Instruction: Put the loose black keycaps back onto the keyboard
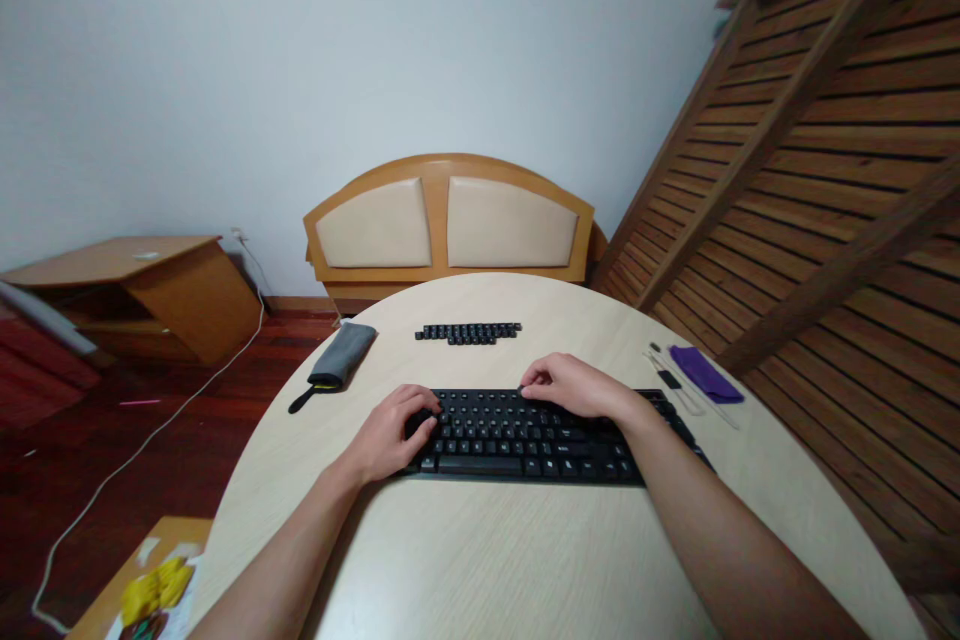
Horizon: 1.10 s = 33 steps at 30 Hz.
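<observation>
A black keyboard [487, 465] lies flat on the round table, its space bar on my side. My left hand [396, 428] is curled over the keyboard's left end, thumb and fingers closed against it. At the far edge of the keyboard, my right hand [562, 385] has its thumb and fingertips pinched on a small black piece that looks like a keycap [521, 389]; the fingers hide most of it. My right wrist and forearm cover part of the keyboard's right side. Beyond the keyboard, several loose black keycaps [469, 331] are laid out in rows.
A grey pouch [341, 357] with a black loop lies at the table's left. To the right are a purple cloth [705, 375] and a pale cable [686, 395]. The pale round table [450, 560] faces a headboard [439, 220]; a slatted wooden frame [810, 220] leans at the right.
</observation>
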Each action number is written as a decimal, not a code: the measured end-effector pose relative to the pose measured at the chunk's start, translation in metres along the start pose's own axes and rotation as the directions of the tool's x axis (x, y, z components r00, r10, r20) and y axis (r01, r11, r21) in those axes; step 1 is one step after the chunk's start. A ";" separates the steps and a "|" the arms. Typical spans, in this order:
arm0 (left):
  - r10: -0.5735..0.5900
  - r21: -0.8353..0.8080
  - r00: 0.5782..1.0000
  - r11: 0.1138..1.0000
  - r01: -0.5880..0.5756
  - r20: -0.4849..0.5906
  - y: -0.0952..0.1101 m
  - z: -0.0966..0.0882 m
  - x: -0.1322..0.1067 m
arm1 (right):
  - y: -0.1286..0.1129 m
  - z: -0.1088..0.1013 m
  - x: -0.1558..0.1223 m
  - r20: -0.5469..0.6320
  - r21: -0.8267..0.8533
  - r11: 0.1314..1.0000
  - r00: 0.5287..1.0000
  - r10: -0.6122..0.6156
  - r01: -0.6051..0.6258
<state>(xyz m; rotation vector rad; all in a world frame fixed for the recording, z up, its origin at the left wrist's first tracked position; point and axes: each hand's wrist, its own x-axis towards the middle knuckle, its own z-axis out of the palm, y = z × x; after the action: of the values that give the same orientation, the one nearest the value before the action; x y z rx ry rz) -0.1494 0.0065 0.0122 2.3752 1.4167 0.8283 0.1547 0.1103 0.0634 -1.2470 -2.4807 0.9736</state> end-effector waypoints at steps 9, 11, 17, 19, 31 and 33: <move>0.091 0.197 0.991 0.974 -0.110 0.103 0.015 0.000 -0.002 | -0.006 0.000 -0.013 0.135 -0.095 0.995 0.990 0.029 -0.016; 0.074 0.225 0.987 0.969 -0.106 0.143 0.019 0.003 -0.002 | -0.007 0.001 -0.013 0.115 -0.146 0.989 0.992 0.052 -0.034; 0.046 0.268 0.976 0.958 -0.104 0.214 0.022 0.010 -0.002 | -0.019 0.003 -0.017 0.071 -0.311 0.946 0.991 0.116 -0.088; 0.048 0.269 0.976 0.957 -0.106 0.214 0.021 0.010 -0.003 | -0.025 0.004 -0.019 0.049 -0.369 0.924 0.992 0.120 -0.094; 0.058 0.254 0.976 0.961 -0.112 0.210 0.021 0.010 -0.002 | -0.049 0.008 -0.025 0.021 -0.557 0.823 0.989 0.147 -0.111; 0.058 0.254 0.974 0.960 -0.113 0.217 0.021 0.010 -0.002 | -0.053 0.010 -0.025 0.013 -0.572 0.811 0.987 0.159 -0.123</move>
<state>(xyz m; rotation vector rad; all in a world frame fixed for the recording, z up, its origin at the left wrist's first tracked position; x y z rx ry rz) -0.1293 -0.0052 0.0140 2.6466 1.4235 0.4114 0.1321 0.0639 0.0921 -1.6010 -2.8764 0.2736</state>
